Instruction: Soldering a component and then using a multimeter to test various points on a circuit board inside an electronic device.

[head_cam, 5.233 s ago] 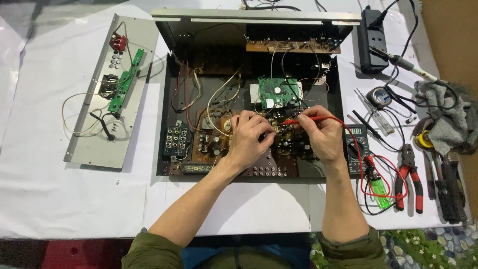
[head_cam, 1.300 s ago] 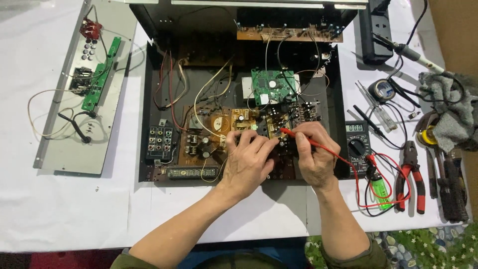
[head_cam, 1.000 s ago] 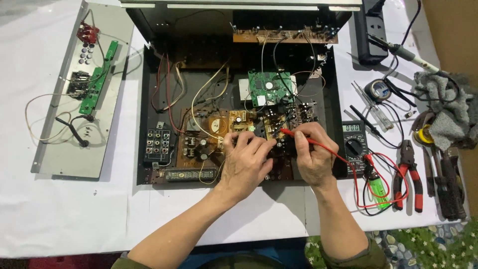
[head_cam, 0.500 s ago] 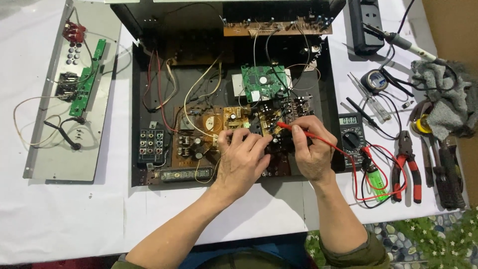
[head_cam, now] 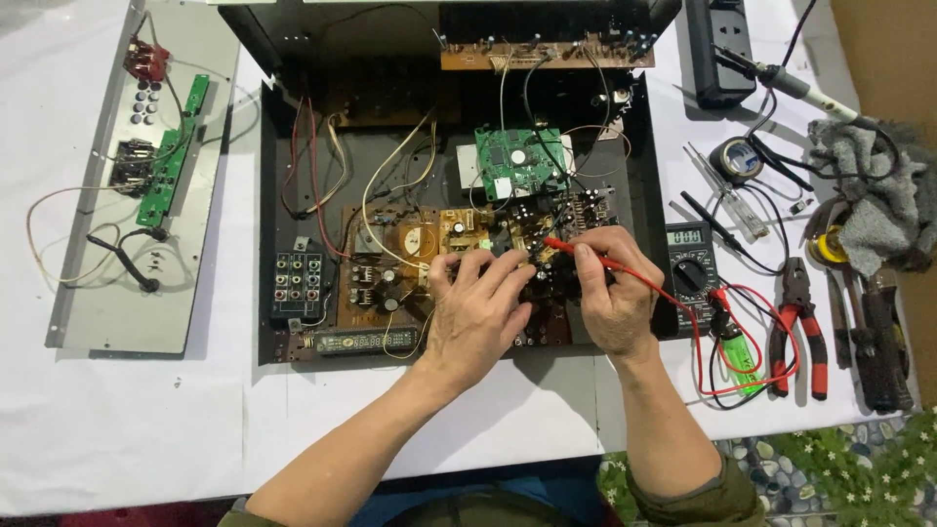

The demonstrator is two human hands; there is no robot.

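Observation:
An open black amplifier chassis [head_cam: 293, 195] lies on the white table, with a brown circuit board [head_cam: 410, 244] and a green circuit board [head_cam: 512, 161] inside. My left hand [head_cam: 478, 312] rests on the brown board, its fingertips curled down among the components; whether it pinches anything is hidden. My right hand [head_cam: 610, 293] holds a red test probe [head_cam: 610, 262] like a pen, its tip pointing left onto dark components just beside my left fingertips. The probe's red lead runs right to a black multimeter [head_cam: 691, 265] at the chassis edge.
A detached grey front panel [head_cam: 117, 283] with wires lies at the left. To the right are red-handled pliers [head_cam: 800, 327], a green lighter [head_cam: 742, 356], a tape roll [head_cam: 734, 159], a soldering iron [head_cam: 805, 90], a power strip [head_cam: 717, 49], a grey rag [head_cam: 878, 195] and dark hand tools [head_cam: 883, 342].
The view has drifted, so the chassis sits higher and further left in frame. Both hands stay at the same spot on the board, the red probe still in my right hand.

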